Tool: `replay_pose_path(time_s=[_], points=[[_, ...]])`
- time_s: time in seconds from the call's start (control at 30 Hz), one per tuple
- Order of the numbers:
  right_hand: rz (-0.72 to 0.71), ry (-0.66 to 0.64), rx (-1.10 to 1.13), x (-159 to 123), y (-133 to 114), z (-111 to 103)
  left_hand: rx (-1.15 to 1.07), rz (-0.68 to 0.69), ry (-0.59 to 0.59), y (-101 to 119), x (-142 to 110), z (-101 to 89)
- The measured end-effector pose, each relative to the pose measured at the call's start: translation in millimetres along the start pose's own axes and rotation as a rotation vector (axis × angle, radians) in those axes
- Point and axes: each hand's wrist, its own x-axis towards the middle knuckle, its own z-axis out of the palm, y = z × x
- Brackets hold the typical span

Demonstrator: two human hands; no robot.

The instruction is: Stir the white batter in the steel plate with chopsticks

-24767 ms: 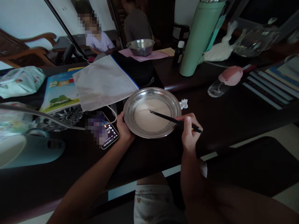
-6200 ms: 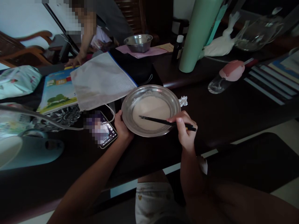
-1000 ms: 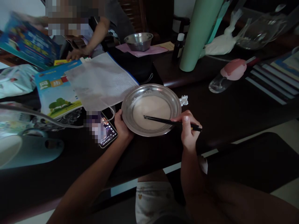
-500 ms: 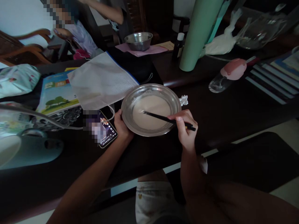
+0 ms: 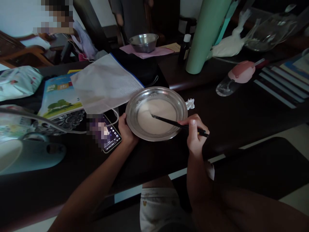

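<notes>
A round steel bowl (image 5: 131, 124) holds a smooth, pale, creamy liquid (image 5: 159, 108). My left hand (image 5: 126, 132) grips the bowl at its left rim, thumb on top and the other fingers hidden beneath. In my right hand (image 5: 196, 130) is a pair of black chopsticks (image 5: 169, 121), pinched near the upper end and slanting down to the left. Their tips dip into the liquid near the middle of the bowl. Just left of my left wrist lies a phone (image 5: 113, 138) with a lit screen.
Behind the bowl are a mesh pouch (image 5: 103, 80), a second steel bowl (image 5: 143, 43) and a tall green bottle (image 5: 205, 38). Crumpled tissue (image 5: 190, 103) touches the right rim area. A clear-and-pink bottle (image 5: 238, 75) lies farther right, and a blue jug (image 5: 45, 154) stands left. Two people are across the table.
My right hand has shifted slightly right and down, drawing the chopstick tips a little to the right through the liquid. My left hand and the bowl stay put. The people behind moved.
</notes>
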Motion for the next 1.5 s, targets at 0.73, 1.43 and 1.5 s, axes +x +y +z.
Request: replay_pose_path(time_s=[0.73, 1.43, 1.5], points=[[-0.012, 0.001, 0.027, 0.5, 1.6, 0.2, -0.013, -0.007, 0.032, 2.2, -3.9, 5.4], [-0.026, -0.002, 0.052, -0.4, 2.0, -0.2, 0.025, 0.001, 0.001, 0.5, -1.9, 1.8], [-0.026, -0.057, 0.066, 0.1, 1.5, -0.2, 0.015, 0.006, 0.014, 1.5, -3.2, 4.1]])
